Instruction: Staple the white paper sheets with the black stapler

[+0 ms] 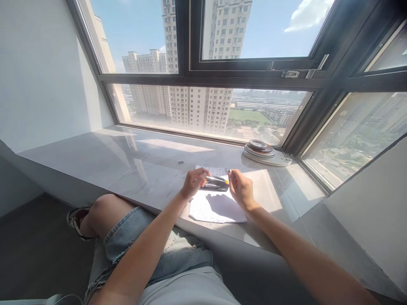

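Observation:
A black stapler (pixel 216 183) with a yellow-orange spot at its right end lies over white paper sheets (pixel 218 207) on the sill. My left hand (pixel 193 183) is closed on the stapler's left end. At the stapler's right end, my right hand (pixel 241 189) is closed, with a small dark tip showing above its fingers; what it pinches is too small to name. Printed marks show on the paper beyond the stapler. My right hand casts a shadow on the lower part of the sheets.
A small dark strip (pixel 181 162) lies on the grey sill (pixel 95 156), left of the paper. Stacked plates (pixel 259 151) stand at the back right by the window frame (pixel 210 81). My bent knee (pixel 108 207) is below the sill's front edge.

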### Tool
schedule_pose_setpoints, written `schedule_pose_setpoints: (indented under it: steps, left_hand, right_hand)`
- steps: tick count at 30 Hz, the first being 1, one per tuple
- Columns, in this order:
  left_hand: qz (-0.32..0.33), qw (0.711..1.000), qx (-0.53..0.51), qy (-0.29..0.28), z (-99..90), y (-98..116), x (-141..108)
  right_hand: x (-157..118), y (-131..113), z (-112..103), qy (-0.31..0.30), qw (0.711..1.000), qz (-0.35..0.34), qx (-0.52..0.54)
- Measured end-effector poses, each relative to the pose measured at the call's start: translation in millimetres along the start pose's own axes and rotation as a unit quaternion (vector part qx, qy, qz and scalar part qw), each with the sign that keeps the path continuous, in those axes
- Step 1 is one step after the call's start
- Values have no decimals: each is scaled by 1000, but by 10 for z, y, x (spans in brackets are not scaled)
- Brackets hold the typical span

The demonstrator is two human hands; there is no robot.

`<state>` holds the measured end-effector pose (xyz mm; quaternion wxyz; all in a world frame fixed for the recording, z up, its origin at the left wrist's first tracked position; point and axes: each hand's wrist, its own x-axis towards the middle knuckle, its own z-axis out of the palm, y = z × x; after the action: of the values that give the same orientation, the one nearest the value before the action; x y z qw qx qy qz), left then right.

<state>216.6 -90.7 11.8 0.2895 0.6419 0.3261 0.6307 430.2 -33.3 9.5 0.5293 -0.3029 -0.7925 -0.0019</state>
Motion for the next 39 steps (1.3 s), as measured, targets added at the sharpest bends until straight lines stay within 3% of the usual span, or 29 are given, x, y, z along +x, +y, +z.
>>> schedule_pose_setpoints:
  steps: [5, 8, 12, 15, 21, 25, 28, 34, 39]
  left_hand:
    - [3, 1000, 14, -2, -5, -18, 1]
    - [13, 997, 75, -1, -2, -37, -5]
    - [67, 965, 251, 19, 1, -74, -20]
    - [93, 947, 304, 48, -11, -92, -22]
    - [88, 938, 330, 58, -47, -110, -19]
    - [97, 933, 343, 39, -49, -126, -37]
    - [107, 930, 351, 18, -49, -141, -49]
    - [105, 930, 353, 18, -55, -158, -35]
    - [106, 931, 347, 25, -41, -127, -23]
  right_hand:
    - [4, 5, -3, -6, 1000, 10, 14]
    - [36, 26, -7, -12, 998, 33, 46]
    - [108, 153, -8, -6, 980, 143, 135]
    - [149, 338, -14, 2, 962, 227, 151]
    - [144, 698, -65, -32, 888, 403, 217]
    - [132, 839, -79, -50, 840, 463, 277]
    - [125, 918, -60, -83, 841, 460, 272]
    - [107, 1023, 37, -164, 941, 295, 17]
    - [81, 1053, 88, -220, 949, 176, -139]
